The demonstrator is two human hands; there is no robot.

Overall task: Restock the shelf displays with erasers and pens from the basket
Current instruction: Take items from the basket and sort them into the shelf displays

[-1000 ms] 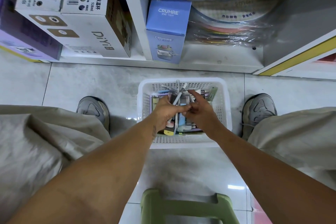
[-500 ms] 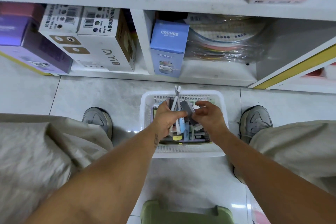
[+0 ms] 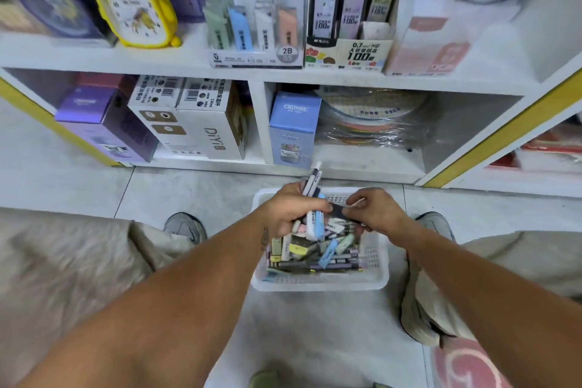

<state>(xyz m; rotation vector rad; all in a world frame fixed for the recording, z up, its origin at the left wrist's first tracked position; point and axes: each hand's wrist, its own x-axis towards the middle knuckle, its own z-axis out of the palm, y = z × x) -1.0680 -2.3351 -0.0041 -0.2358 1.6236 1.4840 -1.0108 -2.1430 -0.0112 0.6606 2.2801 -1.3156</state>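
Note:
A white plastic basket [image 3: 379, 264] stands on the floor between my feet, filled with several pastel erasers and pens [image 3: 318, 252]. My left hand [image 3: 288, 209] grips a bundle of pens and erasers [image 3: 311, 186], their tips pointing up toward the shelf. My right hand [image 3: 374, 209] pinches a dark eraser [image 3: 337, 211] just above the basket, touching the left hand's bundle. On the shelf above, a clear display of pastel erasers [image 3: 252, 25] and a lead-refill display box [image 3: 349, 50] stand side by side.
A yellow chick clock [image 3: 132, 0] stands left of the displays. The lower shelf holds white cup boxes [image 3: 189, 123], a purple box [image 3: 104, 123], a blue box [image 3: 293, 126] and wrapped plates [image 3: 371, 116]. A green stool edge [image 3: 264, 379] lies at the bottom.
The view has tilted up, bringing the upper shelf displays into sight. Both hands have lifted slightly out of the basket with the bundle and the dark eraser.

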